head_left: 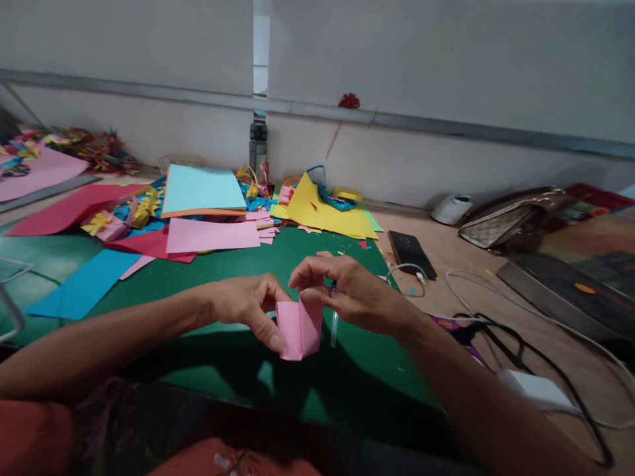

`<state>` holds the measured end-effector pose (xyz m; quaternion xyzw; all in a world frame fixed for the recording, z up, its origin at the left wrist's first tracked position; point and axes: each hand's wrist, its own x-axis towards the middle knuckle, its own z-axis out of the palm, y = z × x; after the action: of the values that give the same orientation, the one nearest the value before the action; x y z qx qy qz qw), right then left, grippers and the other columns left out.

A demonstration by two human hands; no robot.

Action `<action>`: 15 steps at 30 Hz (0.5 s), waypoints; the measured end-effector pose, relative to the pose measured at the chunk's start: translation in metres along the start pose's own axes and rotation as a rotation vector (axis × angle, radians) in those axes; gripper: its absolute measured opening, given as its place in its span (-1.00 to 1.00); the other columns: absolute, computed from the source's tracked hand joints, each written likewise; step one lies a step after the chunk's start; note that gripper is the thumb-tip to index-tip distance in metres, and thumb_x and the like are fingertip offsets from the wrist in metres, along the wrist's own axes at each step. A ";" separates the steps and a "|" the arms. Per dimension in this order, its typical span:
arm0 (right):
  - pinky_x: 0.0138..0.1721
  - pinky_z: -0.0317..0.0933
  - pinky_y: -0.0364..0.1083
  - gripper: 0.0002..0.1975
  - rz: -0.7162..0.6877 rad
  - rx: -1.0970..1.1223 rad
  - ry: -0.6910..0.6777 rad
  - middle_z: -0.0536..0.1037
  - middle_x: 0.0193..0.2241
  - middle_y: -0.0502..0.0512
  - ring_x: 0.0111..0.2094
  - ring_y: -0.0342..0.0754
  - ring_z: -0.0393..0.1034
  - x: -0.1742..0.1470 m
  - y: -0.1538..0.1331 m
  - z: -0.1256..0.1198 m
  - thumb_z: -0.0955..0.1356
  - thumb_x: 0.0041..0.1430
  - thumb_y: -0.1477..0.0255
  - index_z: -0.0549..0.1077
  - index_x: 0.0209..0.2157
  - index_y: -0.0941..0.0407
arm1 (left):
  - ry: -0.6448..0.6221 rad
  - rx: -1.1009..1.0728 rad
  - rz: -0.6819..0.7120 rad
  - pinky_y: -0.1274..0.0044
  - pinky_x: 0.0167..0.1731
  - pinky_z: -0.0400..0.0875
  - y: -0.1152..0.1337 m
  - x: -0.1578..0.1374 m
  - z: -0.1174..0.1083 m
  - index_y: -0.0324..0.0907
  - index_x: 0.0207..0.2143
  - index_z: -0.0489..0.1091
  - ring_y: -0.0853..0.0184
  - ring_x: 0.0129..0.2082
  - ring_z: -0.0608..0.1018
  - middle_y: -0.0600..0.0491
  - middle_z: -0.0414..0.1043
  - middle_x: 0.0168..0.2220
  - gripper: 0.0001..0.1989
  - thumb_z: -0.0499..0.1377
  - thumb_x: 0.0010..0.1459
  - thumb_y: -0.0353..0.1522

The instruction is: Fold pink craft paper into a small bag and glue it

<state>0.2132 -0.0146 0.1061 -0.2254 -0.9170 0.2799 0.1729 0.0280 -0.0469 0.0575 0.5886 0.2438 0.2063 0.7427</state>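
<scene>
A small folded pink paper box (pixel 292 334) is held up over the green mat (pixel 218 360), between both hands. My left hand (pixel 253 307) grips its left side, with the thumb on the near face and the other fingers behind. My right hand (pixel 342 284) pinches the upper right edge of the box between thumb and fingers. A pen (pixel 334 329) lies on the mat, partly covered by my right hand. The inside of the box is hidden from this angle.
Behind the hands lie light blue sheets (pixel 203 188), yellow paper (pixel 322 211), a pink sheet (pixel 213 236) and a blue sheet (pixel 86 284). To the right are a phone (pixel 411 254), cables (pixel 516 344), a white adapter (pixel 538 390) and a handbag (pixel 501 225).
</scene>
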 end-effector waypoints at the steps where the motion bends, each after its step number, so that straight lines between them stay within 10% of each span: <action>1: -0.43 0.16 -0.18 -0.85 0.006 0.002 0.007 0.42 -0.56 -0.07 -0.48 -0.19 0.25 0.000 -0.001 0.000 0.28 0.00 0.65 0.41 -0.41 0.13 | -0.007 -0.009 0.003 0.71 -0.52 0.27 0.000 0.000 0.000 -0.24 -0.51 0.49 0.52 -0.57 0.36 0.17 0.42 -0.59 -0.86 0.33 -0.24 -0.51; 15: -0.39 0.13 -0.17 -0.84 -0.072 0.055 -0.065 0.48 -0.50 -0.02 -0.46 -0.20 0.29 0.000 0.005 -0.002 0.25 0.06 0.64 0.43 -0.45 0.17 | 0.025 -0.133 0.045 0.71 -0.54 0.28 -0.006 0.003 -0.001 -0.29 -0.57 0.47 0.54 -0.63 0.31 0.15 0.37 -0.66 -0.87 0.34 -0.22 -0.41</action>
<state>0.2160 -0.0102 0.1048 -0.1781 -0.9216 0.3059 0.1590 0.0298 -0.0459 0.0517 0.5409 0.2253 0.2461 0.7721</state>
